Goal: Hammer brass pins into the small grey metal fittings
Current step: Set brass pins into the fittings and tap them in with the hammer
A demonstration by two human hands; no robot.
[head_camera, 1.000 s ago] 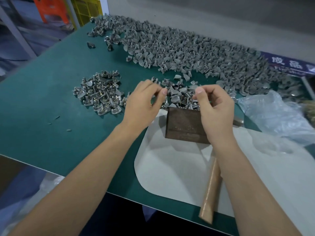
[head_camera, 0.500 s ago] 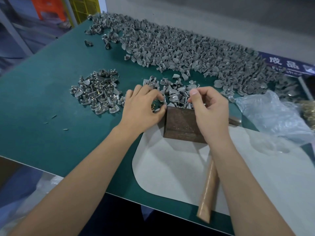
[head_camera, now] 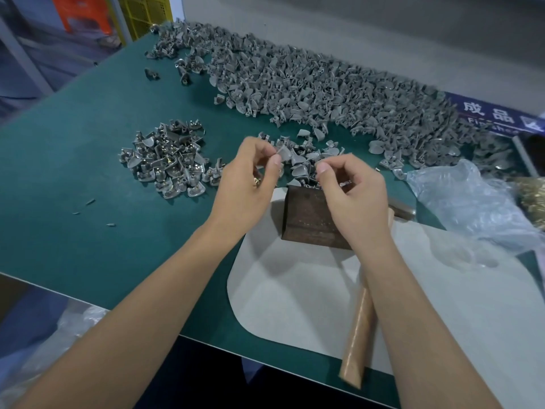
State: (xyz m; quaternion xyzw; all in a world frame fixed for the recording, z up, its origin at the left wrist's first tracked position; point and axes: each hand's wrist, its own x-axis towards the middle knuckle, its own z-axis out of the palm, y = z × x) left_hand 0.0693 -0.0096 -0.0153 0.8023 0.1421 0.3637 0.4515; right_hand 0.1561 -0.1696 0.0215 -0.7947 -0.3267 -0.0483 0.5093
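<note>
One fitting: my left hand [head_camera: 244, 184] pinches a small grey curved metal fitting [head_camera: 285, 153], rounded blade tilted up-right, above the green mat [head_camera: 88, 172].
Right hand [head_camera: 351, 196]: fingers curled; contents unclear.
Hammer: wooden handle [head_camera: 358, 329] points toward me, beside the rusty brown steel block [head_camera: 306, 216].

Small assembly workshop or factory bench. Green work mat [head_camera: 88, 178] carries a bulk heap of grey fittings [head_camera: 324, 93], a smaller sorted pile [head_camera: 168, 160], a steel block [head_camera: 309, 216] as anvil and a wooden-handled hammer [head_camera: 358, 335]. Blue "成品" sign [head_camera: 495, 116] on the right, orange and yellow plastic crates [head_camera: 118, 13] behind.
</note>
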